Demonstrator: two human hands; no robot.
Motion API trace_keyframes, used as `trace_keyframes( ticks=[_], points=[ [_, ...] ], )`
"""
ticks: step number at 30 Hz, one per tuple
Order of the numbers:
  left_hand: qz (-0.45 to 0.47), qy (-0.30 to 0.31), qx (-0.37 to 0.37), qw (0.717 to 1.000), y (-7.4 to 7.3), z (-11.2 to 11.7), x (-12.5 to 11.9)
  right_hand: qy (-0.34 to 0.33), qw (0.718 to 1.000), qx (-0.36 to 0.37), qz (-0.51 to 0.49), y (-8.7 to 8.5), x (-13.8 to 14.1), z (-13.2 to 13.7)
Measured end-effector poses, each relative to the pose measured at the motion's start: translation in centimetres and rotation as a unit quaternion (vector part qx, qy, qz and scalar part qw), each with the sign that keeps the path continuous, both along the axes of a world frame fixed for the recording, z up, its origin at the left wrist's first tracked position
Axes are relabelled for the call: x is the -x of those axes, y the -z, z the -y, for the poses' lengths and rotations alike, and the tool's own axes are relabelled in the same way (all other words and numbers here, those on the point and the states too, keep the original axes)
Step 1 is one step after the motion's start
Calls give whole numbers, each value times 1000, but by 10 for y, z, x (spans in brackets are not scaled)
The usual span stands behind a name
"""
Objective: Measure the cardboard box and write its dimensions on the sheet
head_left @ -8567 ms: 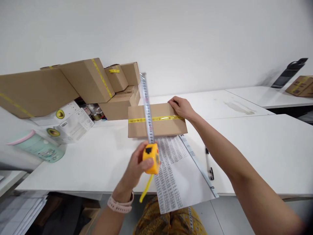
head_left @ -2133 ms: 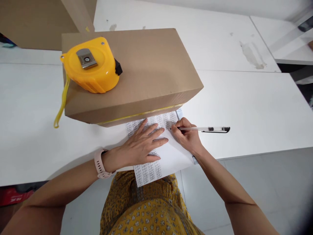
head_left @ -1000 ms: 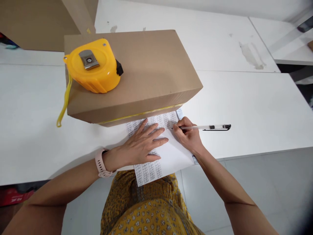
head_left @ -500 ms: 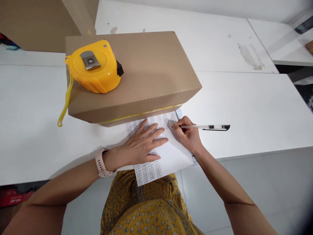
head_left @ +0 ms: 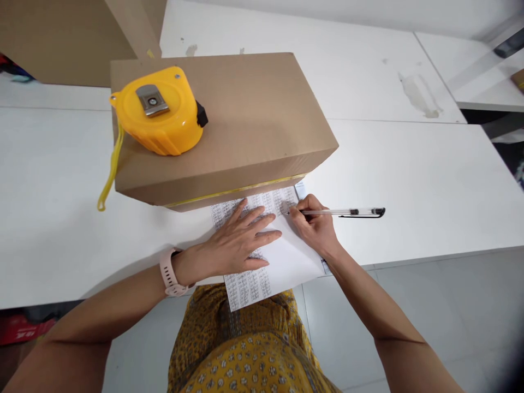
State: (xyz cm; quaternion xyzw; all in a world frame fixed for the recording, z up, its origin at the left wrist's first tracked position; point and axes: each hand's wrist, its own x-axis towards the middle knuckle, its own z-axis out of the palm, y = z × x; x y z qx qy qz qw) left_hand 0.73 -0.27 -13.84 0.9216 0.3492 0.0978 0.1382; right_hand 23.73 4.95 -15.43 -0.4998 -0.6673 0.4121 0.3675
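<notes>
My left hand [head_left: 237, 240] lies flat on a white sheet of paper [head_left: 292, 256], fingers spread. Columns of small handwriting fill parts of the sheet, and its near corner hangs past the table edge. In my right hand [head_left: 317, 226] is a clear pen [head_left: 344, 212] with a black cap on its back end; the tip meets the paper close to the written columns. Just beyond both hands stands a brown cardboard box [head_left: 254, 109], covering the far edge of the sheet. A yellow tape measure [head_left: 159, 114] with a metal clip and yellow strap rests on top of the box.
The white table [head_left: 388, 180] has stained patches toward the back. Another, larger cardboard box [head_left: 73, 43] stands at the far left. Under the table at lower left is a red item [head_left: 24, 330]. A pale object [head_left: 301, 190] lies beside the sheet, partly hidden.
</notes>
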Motion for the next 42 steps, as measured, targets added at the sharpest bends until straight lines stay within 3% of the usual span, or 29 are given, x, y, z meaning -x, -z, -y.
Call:
trace_keyframes(
  ticks=[42],
  points=[
    [-4, -2, -4, 1000, -1, 0, 0, 17, 1000, -10, 12, 1, -1, -1]
  ],
)
